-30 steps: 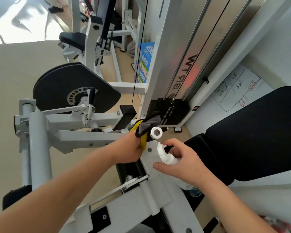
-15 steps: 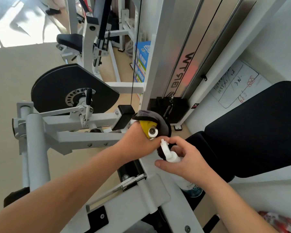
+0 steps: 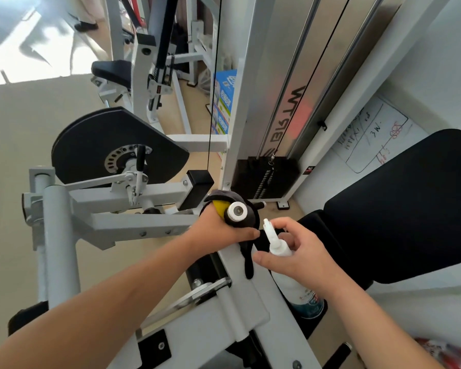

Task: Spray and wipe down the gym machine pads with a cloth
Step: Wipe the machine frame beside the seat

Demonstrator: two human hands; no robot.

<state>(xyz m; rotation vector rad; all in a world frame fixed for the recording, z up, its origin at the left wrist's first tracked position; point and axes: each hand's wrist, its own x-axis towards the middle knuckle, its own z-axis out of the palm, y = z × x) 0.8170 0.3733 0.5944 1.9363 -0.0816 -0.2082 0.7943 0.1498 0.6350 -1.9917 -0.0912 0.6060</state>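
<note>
The left hand (image 3: pixel 218 231) has its fingers (image 3: pixel 246 233) curled round the cloth (image 3: pixel 248 262), a dark rag with a yellow patch. It is bundled over the machine's handle (image 3: pixel 237 211) so that only the white end cap shows, and a tail of it hangs onto the white frame (image 3: pixel 240 315). Just to the right, the right hand (image 3: pixel 304 262) grips the spray bottle (image 3: pixel 277 245), forefinger arched over the white nozzle, which points toward the wrapped handle.

To my eye the step in hand is wetting and rubbing that grip. A short burst onto the cloth rather than the metal, then a twist of the rag round the handle, would probably do it best, with the tail kept off the bolts below.

The seat pad (image 3: pixel 397 209), wide and black, lies to the right and is likely next. The weight stack (image 3: pixel 266 177) and its cable (image 3: pixel 214 89) stand just beyond. Overspray there, or onto the written sheet (image 3: pixel 375 134) on the wall, is worth avoiding.
</note>
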